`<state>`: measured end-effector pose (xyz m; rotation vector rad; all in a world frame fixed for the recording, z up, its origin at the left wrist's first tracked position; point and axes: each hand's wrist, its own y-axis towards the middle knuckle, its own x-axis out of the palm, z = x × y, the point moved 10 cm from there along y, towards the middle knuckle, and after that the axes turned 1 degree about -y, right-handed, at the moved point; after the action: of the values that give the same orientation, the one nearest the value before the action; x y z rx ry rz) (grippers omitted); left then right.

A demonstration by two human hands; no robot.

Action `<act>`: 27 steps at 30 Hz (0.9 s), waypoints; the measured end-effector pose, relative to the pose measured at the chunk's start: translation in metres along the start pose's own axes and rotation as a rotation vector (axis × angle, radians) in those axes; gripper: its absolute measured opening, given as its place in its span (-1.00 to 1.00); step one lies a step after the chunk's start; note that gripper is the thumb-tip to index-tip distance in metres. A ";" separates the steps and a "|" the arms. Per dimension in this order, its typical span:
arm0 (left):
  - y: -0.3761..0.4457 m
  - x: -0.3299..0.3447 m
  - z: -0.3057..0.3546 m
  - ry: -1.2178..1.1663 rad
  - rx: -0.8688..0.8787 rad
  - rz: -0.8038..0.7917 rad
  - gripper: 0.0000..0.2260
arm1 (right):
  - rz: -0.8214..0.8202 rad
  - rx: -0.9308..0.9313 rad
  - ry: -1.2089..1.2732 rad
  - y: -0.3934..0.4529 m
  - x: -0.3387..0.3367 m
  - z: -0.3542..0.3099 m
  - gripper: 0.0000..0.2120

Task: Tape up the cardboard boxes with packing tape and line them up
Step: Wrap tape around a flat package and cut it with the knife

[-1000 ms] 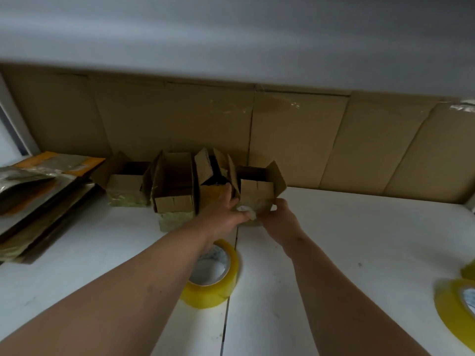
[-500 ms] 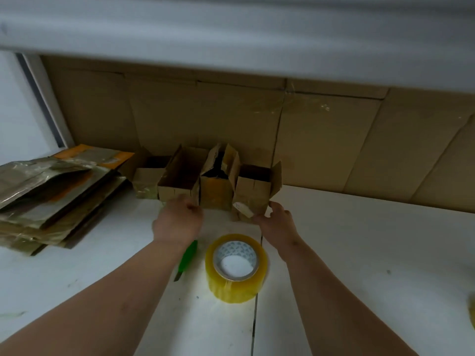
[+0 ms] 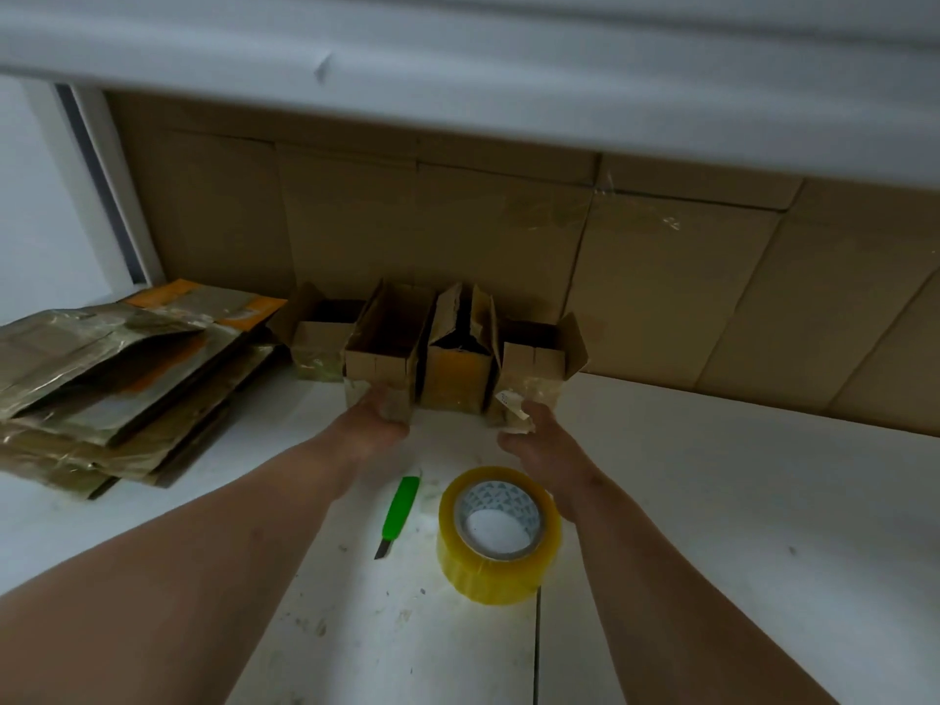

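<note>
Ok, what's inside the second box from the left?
The second box stands open; only bare cardboard inner walls show. Its bottom is hidden by the front wall, where the left hand rests.

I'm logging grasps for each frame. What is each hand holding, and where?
Left hand grips the second box at its lower front; right hand grips the rightmost box at its taped lower front corner.

Boxes [image 3: 437, 358] block bench [image 3: 737, 501] back edge; flat stack [image 3: 117, 384] fills left edge; tape roll [image 3: 498, 534], knife [image 3: 399, 513] mid-bench; right side open.
</note>
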<state>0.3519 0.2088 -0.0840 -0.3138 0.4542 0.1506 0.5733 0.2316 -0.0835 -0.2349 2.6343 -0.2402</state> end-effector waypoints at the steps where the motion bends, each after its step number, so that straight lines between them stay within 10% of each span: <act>1: -0.001 0.001 0.000 -0.006 0.009 -0.012 -0.36 | -0.001 -0.005 -0.050 -0.001 -0.001 0.000 -0.40; 11: -0.020 -0.034 -0.013 0.197 0.075 0.220 -0.41 | 0.117 -0.216 -0.304 -0.026 0.004 -0.061 -0.63; 20: -0.081 -0.177 -0.055 0.488 0.017 0.648 -0.55 | -0.087 -0.391 -0.456 -0.040 0.140 -0.121 -0.62; 27: -0.081 -0.262 -0.091 0.861 0.039 0.578 -0.53 | -0.042 -0.544 -0.802 -0.037 0.242 -0.161 -0.51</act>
<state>0.0995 0.0838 -0.0220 -0.1885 1.3985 0.5772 0.2907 0.1659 -0.0442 -0.4528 1.8398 0.4764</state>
